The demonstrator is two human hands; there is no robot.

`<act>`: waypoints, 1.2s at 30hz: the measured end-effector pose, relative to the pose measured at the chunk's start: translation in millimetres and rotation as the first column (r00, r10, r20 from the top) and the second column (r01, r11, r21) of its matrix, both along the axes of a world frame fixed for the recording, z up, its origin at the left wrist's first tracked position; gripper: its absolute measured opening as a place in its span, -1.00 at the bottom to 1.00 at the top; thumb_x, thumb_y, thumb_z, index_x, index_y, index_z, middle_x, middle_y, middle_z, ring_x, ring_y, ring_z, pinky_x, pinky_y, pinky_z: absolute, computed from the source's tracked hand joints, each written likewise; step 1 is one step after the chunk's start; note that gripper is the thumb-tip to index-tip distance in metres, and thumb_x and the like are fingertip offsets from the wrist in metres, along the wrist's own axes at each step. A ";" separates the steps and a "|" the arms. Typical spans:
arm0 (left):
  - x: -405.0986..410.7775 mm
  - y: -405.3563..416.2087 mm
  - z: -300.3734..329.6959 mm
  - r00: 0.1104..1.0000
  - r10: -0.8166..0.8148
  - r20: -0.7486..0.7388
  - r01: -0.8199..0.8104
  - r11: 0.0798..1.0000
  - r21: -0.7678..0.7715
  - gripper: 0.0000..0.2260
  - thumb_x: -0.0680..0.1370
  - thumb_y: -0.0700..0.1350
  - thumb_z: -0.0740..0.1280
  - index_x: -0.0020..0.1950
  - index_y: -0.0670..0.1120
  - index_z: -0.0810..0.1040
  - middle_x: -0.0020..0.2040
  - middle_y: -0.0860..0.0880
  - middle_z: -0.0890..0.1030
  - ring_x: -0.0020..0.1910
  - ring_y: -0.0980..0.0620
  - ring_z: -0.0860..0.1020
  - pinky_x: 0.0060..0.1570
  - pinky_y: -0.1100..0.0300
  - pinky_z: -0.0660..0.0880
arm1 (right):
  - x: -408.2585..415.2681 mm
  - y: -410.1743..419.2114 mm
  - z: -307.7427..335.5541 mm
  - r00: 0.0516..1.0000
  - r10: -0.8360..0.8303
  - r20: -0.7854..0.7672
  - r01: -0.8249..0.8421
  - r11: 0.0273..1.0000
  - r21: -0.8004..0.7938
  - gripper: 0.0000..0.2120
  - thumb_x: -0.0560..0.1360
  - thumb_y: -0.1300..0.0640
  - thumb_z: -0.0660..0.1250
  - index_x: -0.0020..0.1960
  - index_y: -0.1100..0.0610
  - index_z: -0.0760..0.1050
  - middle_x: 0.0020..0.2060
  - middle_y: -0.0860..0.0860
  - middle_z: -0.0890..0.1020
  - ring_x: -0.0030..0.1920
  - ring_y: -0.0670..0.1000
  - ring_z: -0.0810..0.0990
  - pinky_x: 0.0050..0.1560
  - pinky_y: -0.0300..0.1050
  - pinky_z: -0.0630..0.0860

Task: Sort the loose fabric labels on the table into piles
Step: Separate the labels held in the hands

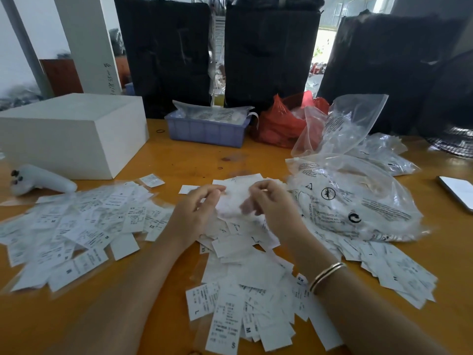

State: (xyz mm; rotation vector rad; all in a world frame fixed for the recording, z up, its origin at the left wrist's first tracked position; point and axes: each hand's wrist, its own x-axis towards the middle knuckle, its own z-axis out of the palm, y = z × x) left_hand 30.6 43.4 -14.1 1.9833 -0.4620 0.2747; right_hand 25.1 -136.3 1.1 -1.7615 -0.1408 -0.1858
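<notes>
I am pinching a white label (234, 194) between my left hand (197, 210) and right hand (268, 201), fingers curled on it, above the loose labels (245, 278) spreading over the table (179, 160). Clear plastic bags (353, 198) are crowding just right of that heap; a white box (71, 134) is sitting far left. Labels are showing L, M, S, XS.

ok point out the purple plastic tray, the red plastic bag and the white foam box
purple plastic tray (204, 133): head view, on its front wall
red plastic bag (276, 124): head view, on its crumpled left side
white foam box (69, 108): head view, on its top face
</notes>
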 end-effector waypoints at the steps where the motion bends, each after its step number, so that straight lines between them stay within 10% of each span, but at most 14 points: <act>1: -0.3 -0.7 0.5 0.998 -0.046 -0.036 0.045 0.999 -0.013 -0.74 0.59 0.18 0.12 0.18 0.18 0.49 0.06 0.33 0.54 0.06 0.50 0.42 -0.09 0.64 0.29 | 0.0 5.4 -4.7 0.999 0.031 -0.008 -0.031 0.999 0.007 -0.89 0.60 0.14 0.20 -0.08 0.10 0.47 -0.36 -0.02 0.68 -0.42 -0.20 0.58 -0.39 -0.37 0.43; 16: 12.1 -2.1 -10.0 0.993 0.078 -0.085 -0.080 0.997 -0.013 -0.84 0.52 -0.07 0.38 0.00 0.21 0.54 -0.20 0.09 0.65 -0.17 0.18 0.59 -0.24 0.42 0.50 | 8.7 3.8 -16.7 0.994 -0.034 0.100 0.004 0.959 0.284 -0.80 0.54 0.38 0.18 -0.12 0.13 0.45 -0.22 -0.01 0.70 -0.17 -0.07 0.65 -0.16 -0.28 0.54; 22: 10.6 -3.3 -9.4 0.989 0.104 -0.106 -0.114 0.990 -0.084 -0.83 0.54 -0.16 0.35 -0.13 0.13 0.57 -0.26 0.24 0.66 -0.19 0.34 0.59 -0.27 0.52 0.45 | 11.7 -14.9 -16.6 0.947 -0.291 0.134 0.239 0.921 0.308 -0.62 0.45 0.43 0.04 -0.30 0.11 0.50 -0.51 -0.09 0.39 -0.47 -0.13 0.35 -0.43 -0.34 0.32; 26: 11.3 -4.0 -9.6 0.979 0.155 -0.134 -0.175 0.973 -0.151 -0.91 0.55 -0.14 0.33 -0.11 0.03 0.56 -0.25 0.26 0.66 -0.26 0.32 0.60 -0.37 0.52 0.42 | 12.3 -9.4 -17.8 0.944 -0.250 0.217 0.284 0.948 -0.144 -0.75 0.56 0.11 0.19 -0.26 0.04 0.51 -0.51 -0.11 0.36 -0.51 -0.18 0.28 -0.49 -0.35 0.25; 29: 11.0 -1.9 -8.3 0.966 0.203 -0.162 -0.231 0.957 -0.176 -0.89 0.54 -0.12 0.31 -0.09 0.10 0.54 -0.23 0.17 0.67 -0.24 0.28 0.60 -0.37 0.44 0.44 | 11.5 -0.9 -21.1 0.973 -0.130 0.193 0.223 0.751 -0.621 -0.76 0.52 -0.13 0.23 0.06 -0.04 0.55 -0.34 -0.10 0.49 -0.35 -0.11 0.44 -0.36 -0.21 0.31; 32: 12.1 0.4 -6.5 0.957 0.222 -0.187 -0.259 0.944 -0.204 -0.80 0.53 -0.21 0.26 -0.03 0.11 0.52 -0.23 0.13 0.65 -0.28 0.26 0.60 -0.30 0.30 0.45 | 6.3 4.6 -21.5 0.976 -0.129 0.176 0.219 0.575 -0.789 -0.64 0.49 -0.12 0.21 0.21 0.00 0.53 0.04 -0.06 0.56 -0.01 0.04 0.55 -0.17 -0.15 0.38; 36: 12.7 1.3 -5.3 0.952 0.228 -0.204 -0.271 0.939 -0.214 -0.78 0.53 -0.28 0.28 0.02 0.06 0.45 -0.22 0.15 0.66 -0.26 0.27 0.60 -0.24 0.30 0.45 | 4.0 3.8 -23.4 0.966 -0.148 0.210 0.256 0.518 -0.816 -0.69 0.56 0.01 0.12 0.00 0.14 0.59 -0.06 0.02 0.52 -0.13 0.08 0.56 -0.27 -0.15 0.39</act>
